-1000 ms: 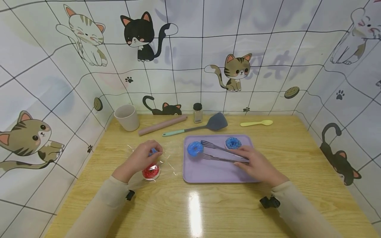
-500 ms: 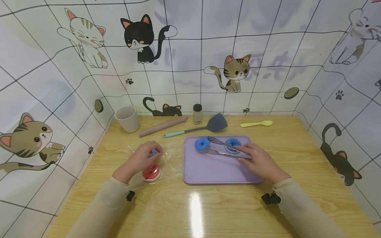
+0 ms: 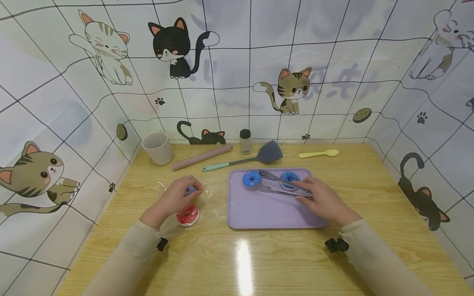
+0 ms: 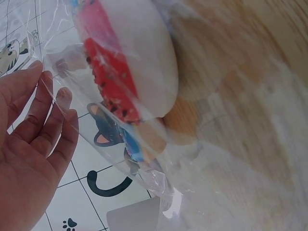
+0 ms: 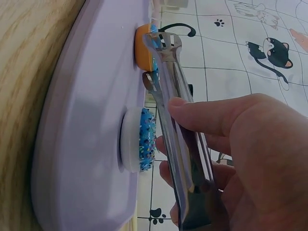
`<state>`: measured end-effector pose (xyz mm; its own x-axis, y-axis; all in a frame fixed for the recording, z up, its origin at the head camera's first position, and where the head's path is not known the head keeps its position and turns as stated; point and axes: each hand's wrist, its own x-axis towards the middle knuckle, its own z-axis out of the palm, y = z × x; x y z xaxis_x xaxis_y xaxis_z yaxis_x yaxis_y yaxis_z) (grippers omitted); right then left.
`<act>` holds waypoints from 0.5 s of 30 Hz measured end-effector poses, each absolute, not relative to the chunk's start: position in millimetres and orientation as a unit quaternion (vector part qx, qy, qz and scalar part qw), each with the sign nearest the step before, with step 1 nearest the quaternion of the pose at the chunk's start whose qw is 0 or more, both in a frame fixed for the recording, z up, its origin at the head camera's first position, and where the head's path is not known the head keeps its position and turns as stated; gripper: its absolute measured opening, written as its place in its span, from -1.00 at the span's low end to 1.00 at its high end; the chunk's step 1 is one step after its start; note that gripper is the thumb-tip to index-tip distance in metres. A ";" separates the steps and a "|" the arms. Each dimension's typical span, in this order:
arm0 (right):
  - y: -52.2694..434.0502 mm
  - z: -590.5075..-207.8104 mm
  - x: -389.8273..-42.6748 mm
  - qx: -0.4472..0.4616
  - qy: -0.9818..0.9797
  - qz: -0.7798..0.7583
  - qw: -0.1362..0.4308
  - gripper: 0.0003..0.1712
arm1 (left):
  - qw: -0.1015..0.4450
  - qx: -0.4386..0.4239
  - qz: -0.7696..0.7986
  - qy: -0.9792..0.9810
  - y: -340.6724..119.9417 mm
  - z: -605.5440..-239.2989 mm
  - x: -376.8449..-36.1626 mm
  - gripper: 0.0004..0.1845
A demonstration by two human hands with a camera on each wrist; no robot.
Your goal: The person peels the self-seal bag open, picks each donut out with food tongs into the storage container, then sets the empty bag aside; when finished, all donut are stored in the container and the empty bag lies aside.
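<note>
My left hand pinches the edge of a clear plastic bag between thumb and fingers. Inside the bag lie a red-iced donut and a blue-iced one, mostly hidden by the hand in the head view. With my right hand I hold metal tongs over a lilac tray. Their tips are at the side of a blue donut with a tan base, which sits on the tray; contact is hard to tell. Beneath the tongs sits a second blue donut with sprinkles.
Behind the tray lie a spatula and a pinkish rolling pin. A black-capped jar stands by the wall, a grey cup at the back left. A yellow spoon lies at the back right.
The blue donut and the tongs have shifted right and slightly back on the tray during the first half second; since then they barely move. My left hand stays in place on the bag.
</note>
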<state>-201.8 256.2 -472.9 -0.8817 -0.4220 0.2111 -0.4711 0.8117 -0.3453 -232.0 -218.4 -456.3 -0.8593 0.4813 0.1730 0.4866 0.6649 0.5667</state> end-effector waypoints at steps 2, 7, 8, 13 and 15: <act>256.3 -472.3 -201.4 0.234 -0.950 0.196 0.061 -0.45 | 0.005 -0.266 -0.311 -0.913 -218.5 -456.5 -232.4 -0.95; 255.9 -469.9 -199.1 0.231 -0.951 0.198 0.050 -0.43 | 0.005 -0.266 -0.312 -0.912 -218.3 -456.3 -232.5 -0.95; 255.6 -468.9 -198.5 0.230 -0.951 0.199 0.051 -0.43 | 0.006 -0.267 -0.313 -0.911 -218.2 -456.4 -232.5 -0.95; 250.8 -462.2 -194.6 0.230 -0.948 0.210 0.066 -0.40 | 0.006 -0.268 -0.315 -0.911 -218.0 -457.3 -233.3 -0.95; 247.1 -460.1 -193.1 0.235 -0.945 0.217 0.072 -0.39 | 0.003 -0.267 -0.316 -0.910 -217.8 -457.2 -233.5 -0.95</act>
